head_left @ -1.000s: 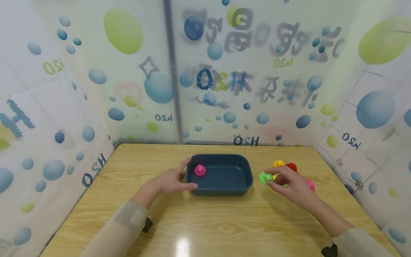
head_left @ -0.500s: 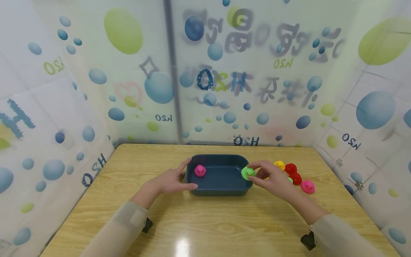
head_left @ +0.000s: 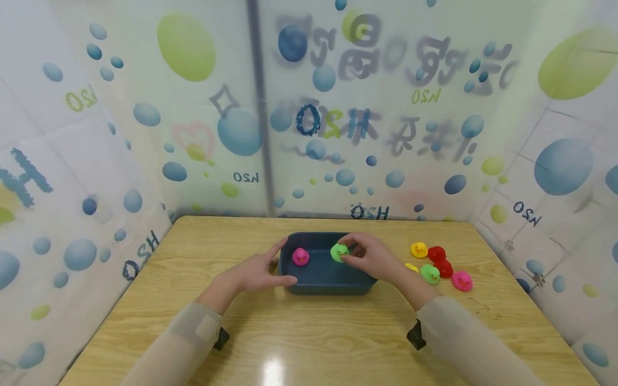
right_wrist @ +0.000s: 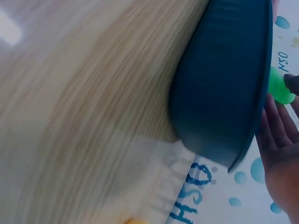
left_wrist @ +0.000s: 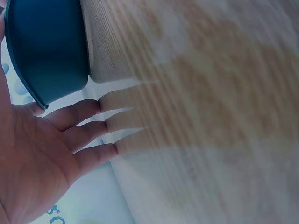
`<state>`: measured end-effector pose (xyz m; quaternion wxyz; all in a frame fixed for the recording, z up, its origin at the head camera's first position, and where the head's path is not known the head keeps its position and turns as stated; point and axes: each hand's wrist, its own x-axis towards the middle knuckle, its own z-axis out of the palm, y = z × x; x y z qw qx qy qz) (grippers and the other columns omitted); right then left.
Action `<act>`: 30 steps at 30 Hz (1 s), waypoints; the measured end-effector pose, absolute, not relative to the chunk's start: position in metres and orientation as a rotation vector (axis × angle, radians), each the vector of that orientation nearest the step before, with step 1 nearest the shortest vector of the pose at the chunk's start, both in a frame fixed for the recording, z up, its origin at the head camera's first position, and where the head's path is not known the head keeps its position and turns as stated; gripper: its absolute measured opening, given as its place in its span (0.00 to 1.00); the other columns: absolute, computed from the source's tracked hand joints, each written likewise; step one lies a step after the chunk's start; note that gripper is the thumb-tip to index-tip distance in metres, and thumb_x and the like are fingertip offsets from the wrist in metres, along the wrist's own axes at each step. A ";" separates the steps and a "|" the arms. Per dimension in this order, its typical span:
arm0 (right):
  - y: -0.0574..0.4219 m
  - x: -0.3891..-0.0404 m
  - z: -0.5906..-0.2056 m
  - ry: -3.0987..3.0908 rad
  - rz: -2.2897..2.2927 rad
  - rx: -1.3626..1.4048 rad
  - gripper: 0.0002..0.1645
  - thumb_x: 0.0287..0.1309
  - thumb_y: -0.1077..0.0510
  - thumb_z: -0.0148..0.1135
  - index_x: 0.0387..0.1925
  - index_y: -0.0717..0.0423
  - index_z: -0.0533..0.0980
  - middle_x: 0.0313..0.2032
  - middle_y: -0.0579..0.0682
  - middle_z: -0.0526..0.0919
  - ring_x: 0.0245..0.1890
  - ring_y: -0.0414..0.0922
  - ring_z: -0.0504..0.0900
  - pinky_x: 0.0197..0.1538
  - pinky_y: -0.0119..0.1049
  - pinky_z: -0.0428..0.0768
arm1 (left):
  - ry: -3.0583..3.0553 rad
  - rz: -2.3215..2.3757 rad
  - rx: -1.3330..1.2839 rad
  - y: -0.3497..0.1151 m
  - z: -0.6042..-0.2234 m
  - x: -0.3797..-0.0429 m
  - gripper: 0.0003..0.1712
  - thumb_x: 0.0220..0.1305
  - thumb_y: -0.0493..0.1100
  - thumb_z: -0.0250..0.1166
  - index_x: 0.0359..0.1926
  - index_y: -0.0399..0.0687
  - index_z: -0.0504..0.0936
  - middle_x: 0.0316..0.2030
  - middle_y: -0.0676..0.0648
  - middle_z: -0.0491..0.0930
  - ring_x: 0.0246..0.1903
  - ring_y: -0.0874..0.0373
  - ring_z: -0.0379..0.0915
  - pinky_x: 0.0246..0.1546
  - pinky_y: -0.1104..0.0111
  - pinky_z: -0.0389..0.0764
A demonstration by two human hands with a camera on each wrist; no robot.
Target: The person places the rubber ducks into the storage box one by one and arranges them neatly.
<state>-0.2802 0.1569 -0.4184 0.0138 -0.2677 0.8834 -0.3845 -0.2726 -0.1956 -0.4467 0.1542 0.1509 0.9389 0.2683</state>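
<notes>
We see a dark blue tub (head_left: 328, 288), smooth-walled, rectangular with rounded corners, on a pale wood-grain table (head_left: 309, 338). Our right hand (head_left: 374, 257) pinches a small, rounded, glossy green duck (head_left: 340, 252) over the tub's interior; we cannot tell whether it touches the floor there. A pink duck (head_left: 301, 257) sits at the tub's left end. Our left hand (head_left: 253, 272) lies spread against that end, thumb at the front, index finger towards the back. Right of the tub we find yellow ducks (head_left: 419, 249), red ducks (head_left: 442, 268), a second green duck (head_left: 429, 274) and another pink one (head_left: 462, 280).

The left wrist view alone shows us three straight fingers beneath the rim; the right wrist view gives us the tub's tall outer wall, the held duck peeking past its edge.

Half a second ago we had the held duck at the right rim; now it is further inside, and the second green duck shows fully.
</notes>
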 end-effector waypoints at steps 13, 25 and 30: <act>0.107 -0.307 -0.440 2.726 -1.141 -0.641 0.19 0.72 0.54 0.75 0.61 0.49 0.84 0.57 0.49 0.89 0.45 0.42 0.84 0.56 0.43 0.88 | 2.676 0.778 0.427 -0.197 -0.448 -0.271 0.68 0.61 0.84 0.67 0.90 0.78 0.38 0.78 0.34 0.72 0.77 0.27 0.67 0.75 0.33 0.70; 0.088 -0.317 -0.454 2.744 -1.059 -0.519 0.18 0.72 0.55 0.75 0.59 0.47 0.85 0.56 0.49 0.89 0.50 0.45 0.86 0.61 0.49 0.87 | 2.679 0.779 0.431 -0.197 -0.449 -0.273 0.68 0.61 0.84 0.66 0.90 0.78 0.38 0.78 0.34 0.73 0.77 0.27 0.68 0.75 0.33 0.71; 0.086 -0.317 -0.456 2.765 -1.034 -0.511 0.19 0.71 0.55 0.76 0.60 0.49 0.84 0.57 0.50 0.89 0.50 0.46 0.87 0.61 0.49 0.87 | 2.680 0.774 0.428 -0.197 -0.449 -0.273 0.69 0.61 0.85 0.66 0.90 0.78 0.37 0.78 0.35 0.73 0.77 0.27 0.68 0.75 0.33 0.71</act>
